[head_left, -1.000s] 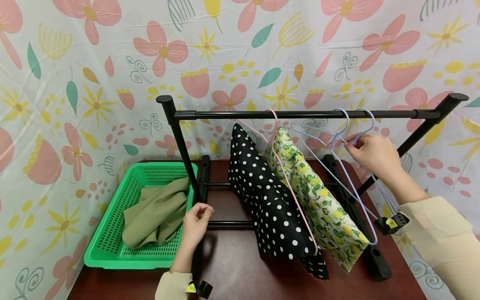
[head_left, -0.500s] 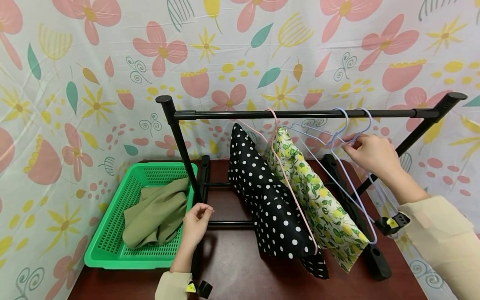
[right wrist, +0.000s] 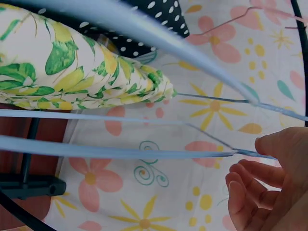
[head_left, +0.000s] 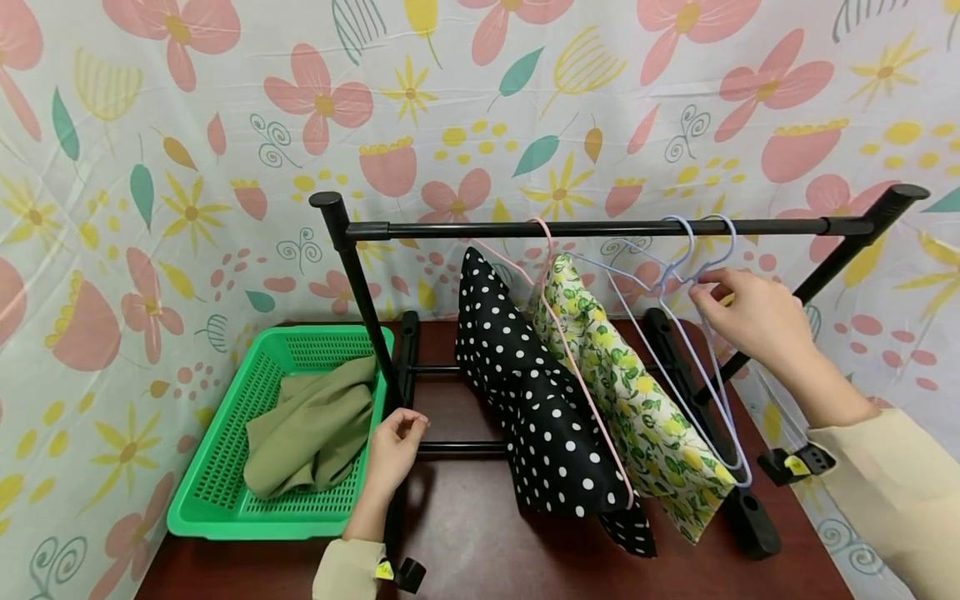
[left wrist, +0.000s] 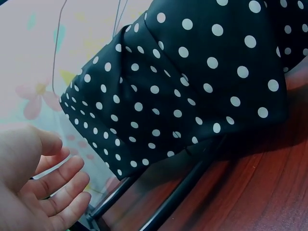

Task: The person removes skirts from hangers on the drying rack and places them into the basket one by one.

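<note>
In the head view my right hand (head_left: 753,312) is at the hook of the rightmost light-blue hanger (head_left: 723,375), with thumb and fingers parted around its neck. The right wrist view shows the thumb just above this wire and the loosely bent fingers below it. A second light-blue hanger (head_left: 678,325) hangs just left. My left hand (head_left: 393,442), fingers loosely bent and holding nothing, hovers by the rack's left leg. Between the hands, a black polka-dot cloth (head_left: 525,392) hangs with a pink hanger (head_left: 577,367), beside a lemon-print cloth (head_left: 637,392).
The black garment rack (head_left: 472,229) stands on a dark red-brown table (head_left: 465,533). A green basket (head_left: 202,492) at the left holds an olive cloth (head_left: 315,429). Behind everything hangs a floral sheet (head_left: 247,75).
The rightmost light-blue hanger has slid and swung left, closer to the other blue one. My right hand has loosened from it, the fingers parting. The left hand stays put.
</note>
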A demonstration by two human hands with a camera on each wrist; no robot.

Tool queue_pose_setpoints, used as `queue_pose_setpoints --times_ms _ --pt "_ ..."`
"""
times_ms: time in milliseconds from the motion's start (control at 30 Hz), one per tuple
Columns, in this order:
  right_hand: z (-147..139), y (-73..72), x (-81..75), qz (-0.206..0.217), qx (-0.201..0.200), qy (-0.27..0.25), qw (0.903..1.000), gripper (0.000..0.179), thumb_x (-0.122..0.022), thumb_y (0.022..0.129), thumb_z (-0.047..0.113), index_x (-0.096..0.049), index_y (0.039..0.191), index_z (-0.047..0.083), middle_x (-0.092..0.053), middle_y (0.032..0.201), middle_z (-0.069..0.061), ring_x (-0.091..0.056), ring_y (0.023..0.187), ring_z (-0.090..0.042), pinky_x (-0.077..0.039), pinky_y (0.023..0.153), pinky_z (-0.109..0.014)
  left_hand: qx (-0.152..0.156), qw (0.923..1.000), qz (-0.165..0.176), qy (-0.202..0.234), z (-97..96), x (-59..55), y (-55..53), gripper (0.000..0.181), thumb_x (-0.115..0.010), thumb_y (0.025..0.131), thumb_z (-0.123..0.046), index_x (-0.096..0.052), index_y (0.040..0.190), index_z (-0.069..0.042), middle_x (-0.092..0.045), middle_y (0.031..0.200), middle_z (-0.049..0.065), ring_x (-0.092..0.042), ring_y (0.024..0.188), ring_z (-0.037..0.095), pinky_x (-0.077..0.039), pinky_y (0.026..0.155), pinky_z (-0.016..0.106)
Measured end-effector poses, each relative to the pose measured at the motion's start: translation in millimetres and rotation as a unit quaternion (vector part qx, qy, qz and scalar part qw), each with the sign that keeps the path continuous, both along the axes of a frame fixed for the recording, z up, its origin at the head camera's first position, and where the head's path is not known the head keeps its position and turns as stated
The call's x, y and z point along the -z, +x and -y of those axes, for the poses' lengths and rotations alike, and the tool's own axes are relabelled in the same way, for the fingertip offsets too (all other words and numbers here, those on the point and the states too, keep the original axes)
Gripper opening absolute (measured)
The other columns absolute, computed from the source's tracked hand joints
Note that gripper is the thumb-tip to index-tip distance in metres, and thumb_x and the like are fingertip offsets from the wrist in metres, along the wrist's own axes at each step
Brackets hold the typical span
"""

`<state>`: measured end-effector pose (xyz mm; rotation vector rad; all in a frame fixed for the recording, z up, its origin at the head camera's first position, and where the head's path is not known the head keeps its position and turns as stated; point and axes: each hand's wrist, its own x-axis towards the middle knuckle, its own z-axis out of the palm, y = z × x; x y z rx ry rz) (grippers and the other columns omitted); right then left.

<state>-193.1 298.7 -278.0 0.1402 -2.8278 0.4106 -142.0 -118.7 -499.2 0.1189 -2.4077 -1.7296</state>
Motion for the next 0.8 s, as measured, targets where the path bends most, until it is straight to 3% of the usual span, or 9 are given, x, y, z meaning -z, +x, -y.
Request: queue_pose_setpoints --times_ms 167,400,667,800 --pt "-0.4 8.4 -1.9 -0.013 0.002 -0.009 0.9999 0.036 -0.046 0.093 0.035 -0.064 0.108 0.007 -0.066 0.094 -0.021 -0.058 0.059 -0.027 -0.037 0.042 -0.034 0.001 0.9999 0.014 0.004 -0.7 2.3 1.2 0.008 -0.060 0.088 -0.010 -0.066 0.084 -0.008 -0.068 0.082 0.010 -0.058 0.066 0.020 -0.041 0.051 0.020" --pt "-0.8 16.8 -4.2 -0.028 0.005 -0.008 0.9996 0.027 -0.050 0.092 0.028 -0.065 0.100 0.007 -0.067 0.091 -0.019 -0.055 0.053 -0.022 -0.036 0.043 -0.035 0.000 0.9997 0.021 0.007 -0.6 6.6 1.3 0.007 -0.060 0.088 -0.011 -0.066 0.084 -0.010 -0.068 0.083 0.012 -0.054 0.060 0.010 -0.040 0.049 0.021" --pt "12.1 24.8 -8.2 -0.067 -0.021 -0.006 0.9975 0.022 -0.051 0.091 0.024 -0.065 0.097 0.008 -0.067 0.087 -0.018 -0.050 0.044 -0.015 -0.034 0.038 -0.031 -0.001 0.9997 0.022 0.014 -3.6 7.7 -1.4 0.007 -0.059 0.087 -0.007 -0.066 0.086 -0.004 -0.068 0.081 0.014 -0.059 0.067 0.025 -0.041 0.052 0.020" --pt "21.1 26.7 -10.7 -0.089 -0.040 -0.007 0.9952 0.018 -0.054 0.090 0.021 -0.066 0.094 0.009 -0.068 0.081 -0.014 -0.056 0.050 -0.020 -0.035 0.039 -0.030 0.001 0.9995 0.026 0.016 -4.2 8.4 -3.0 0.007 -0.059 0.087 -0.008 -0.066 0.085 -0.005 -0.068 0.080 0.011 -0.059 0.067 0.022 -0.041 0.053 0.019"
